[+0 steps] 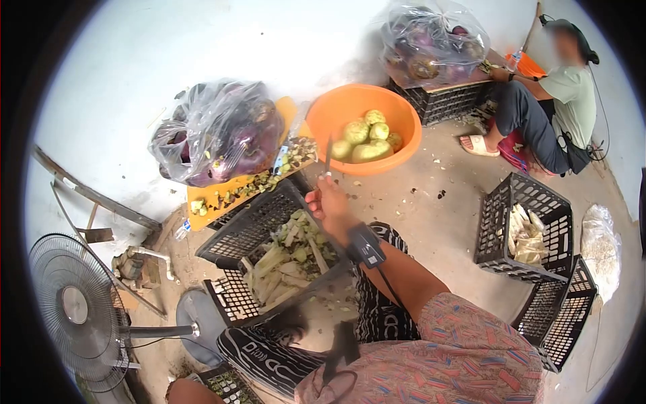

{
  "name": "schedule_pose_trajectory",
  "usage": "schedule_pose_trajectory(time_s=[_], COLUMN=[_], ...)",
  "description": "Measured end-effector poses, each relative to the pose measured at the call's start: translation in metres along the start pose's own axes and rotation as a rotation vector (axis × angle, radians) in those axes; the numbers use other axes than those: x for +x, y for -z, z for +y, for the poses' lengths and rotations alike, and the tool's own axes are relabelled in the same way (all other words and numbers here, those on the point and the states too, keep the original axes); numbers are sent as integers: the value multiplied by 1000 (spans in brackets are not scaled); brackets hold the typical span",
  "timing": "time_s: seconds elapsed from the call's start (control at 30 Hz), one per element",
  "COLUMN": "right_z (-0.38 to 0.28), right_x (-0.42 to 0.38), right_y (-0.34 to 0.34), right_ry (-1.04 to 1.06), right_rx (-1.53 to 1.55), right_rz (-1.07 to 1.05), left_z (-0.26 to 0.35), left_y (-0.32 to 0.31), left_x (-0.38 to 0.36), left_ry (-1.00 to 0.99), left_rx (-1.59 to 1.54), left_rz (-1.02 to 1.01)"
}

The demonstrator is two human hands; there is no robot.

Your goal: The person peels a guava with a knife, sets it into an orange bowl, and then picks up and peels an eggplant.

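One knife (328, 157) gripped in right hand (331, 203), left hand unseen, white "D" lettering (253, 347) on trousers (232, 337)

Knife (328, 157) in R hand (331, 206), tip fwd

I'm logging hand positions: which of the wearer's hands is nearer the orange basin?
Right, it seems. The right hand, holding a knife, is just short of the orange basin, near its left side; the left hand is out of view.
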State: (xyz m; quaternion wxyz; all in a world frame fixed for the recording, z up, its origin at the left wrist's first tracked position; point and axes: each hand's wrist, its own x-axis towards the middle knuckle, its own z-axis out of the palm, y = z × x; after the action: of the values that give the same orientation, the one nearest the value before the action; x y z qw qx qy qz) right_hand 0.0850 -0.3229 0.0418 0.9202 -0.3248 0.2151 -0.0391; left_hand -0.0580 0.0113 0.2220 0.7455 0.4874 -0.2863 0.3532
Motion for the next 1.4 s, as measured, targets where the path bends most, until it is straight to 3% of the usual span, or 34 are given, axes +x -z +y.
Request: schedule_pose_trajectory(time_s=[0.33,0.5,0.6,0.67,0.73,0.8,0.93,1.07,1.13,1.17,1.2,1.27,1.3,1.4], right_z=[18,12,8,5,4,3,-3,-9,-12,-13,-14,-15,-15,-14], right_x=[-4,-3,2,3,6,7,10,14,14,16,17,19,20,23], right_y=[-18,-21,-21,-22,-22,-21,-23,-25,-23,-22,-21,-20,-20,-20], right_ry=[-47,-93,-95,-120,-129,-135,-163,-154,-165,-164,-158,-148,-141,-140], right_rx=[-184,-174,-130,-112,-127,-141,-97,-78,-71,-75,-76,-77,-73,-74], right_rz=[-23,-87,-81,-63,-82,-96,-78,-27,1,-1,15,34,31,18], left_z=[-2,-32,-106,-173,-247,-316,-408,-465,-489,-495,-493,-488,-475,-465], left_y=[5,-3,-21,-71,-50,-7,28,25,27,34,34,34,21,16], left_x=[20,47,102,153,173,185,195,205,210,213,213,209,209,210], left_ry=[-33,24,421,607,741,773,689,687,552,523,522,168,269,206], left_rx=[2,-55,131,306,515,577,815,924,959,1224,1221,1592,1644,1516], left_rz=[-31,-180,-320,-550,-362,-360,-480,-541,-595,-637,-636,-648,-585,-465])
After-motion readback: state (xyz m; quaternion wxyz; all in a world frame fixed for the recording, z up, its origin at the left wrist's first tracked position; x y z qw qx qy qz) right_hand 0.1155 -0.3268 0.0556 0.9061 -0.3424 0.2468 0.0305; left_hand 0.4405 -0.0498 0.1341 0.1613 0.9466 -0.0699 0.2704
